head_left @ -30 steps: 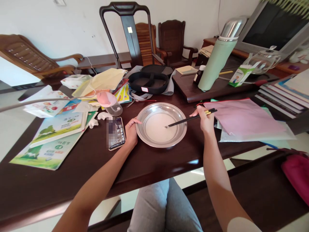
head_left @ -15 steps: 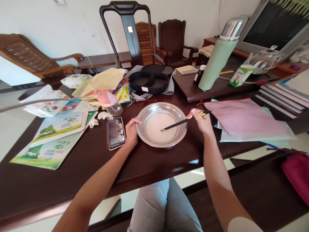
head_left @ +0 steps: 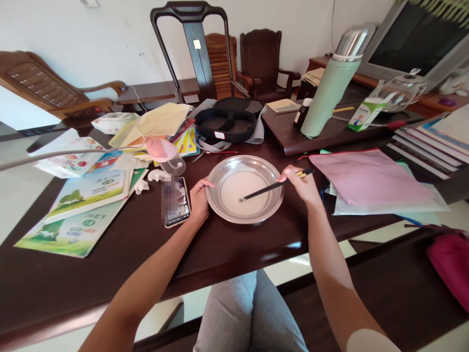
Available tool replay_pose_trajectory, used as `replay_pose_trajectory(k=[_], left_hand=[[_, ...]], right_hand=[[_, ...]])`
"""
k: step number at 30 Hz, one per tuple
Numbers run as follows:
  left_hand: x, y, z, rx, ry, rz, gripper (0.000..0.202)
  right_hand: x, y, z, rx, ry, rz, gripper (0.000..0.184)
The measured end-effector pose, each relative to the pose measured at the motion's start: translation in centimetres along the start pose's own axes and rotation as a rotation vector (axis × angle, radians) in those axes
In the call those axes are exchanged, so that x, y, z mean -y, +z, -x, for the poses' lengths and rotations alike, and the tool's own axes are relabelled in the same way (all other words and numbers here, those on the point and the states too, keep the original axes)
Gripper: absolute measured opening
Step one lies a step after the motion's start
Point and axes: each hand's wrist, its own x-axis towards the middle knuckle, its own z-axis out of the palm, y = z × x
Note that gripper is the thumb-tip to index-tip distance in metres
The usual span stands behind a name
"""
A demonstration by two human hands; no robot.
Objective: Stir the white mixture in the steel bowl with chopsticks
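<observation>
A round metal basin stands on the dark wooden table, with a whitish layer over its bottom that I cannot tell as liquid or powder. At its left rim my left hand grips the edge, thumb on top and fingers beneath. My right hand is closed around black chopsticks with gold bands near the upper end. Their tips reach down into the whitish contents, around the middle of the basin. Close to my left hand lies a phone, its screen lit.
Booklets, tissues and a pink-lidded cup lie to the left. Behind the basin sits a black case. On the right are a pink pouch, a tall green thermos and stacked books.
My right hand has shifted slightly left, and the chopstick tips have moved a little left within the basin. My left hand stays on the rim.
</observation>
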Motion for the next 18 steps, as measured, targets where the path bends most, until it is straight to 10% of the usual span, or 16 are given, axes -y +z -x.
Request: replay_pose_trajectory(k=[8, 14, 18], left_hand=[[0.2, -0.1, 0.0, -0.015, 0.001, -0.002, 0.009], [0.1, 0.0, 0.0, -0.016, -0.011, -0.012, 0.012], [0.1, 0.1, 0.0, -0.019, -0.012, -0.007, 0.01]], right_hand=[[-0.4, -1.2, -0.3, -0.293, -0.023, 0.07, 0.062], [0.4, 0.0, 0.0, -0.001, 0.006, 0.025, 0.063], [-0.1, 0.0, -0.1, -0.078, -0.037, 0.077, 0.057]])
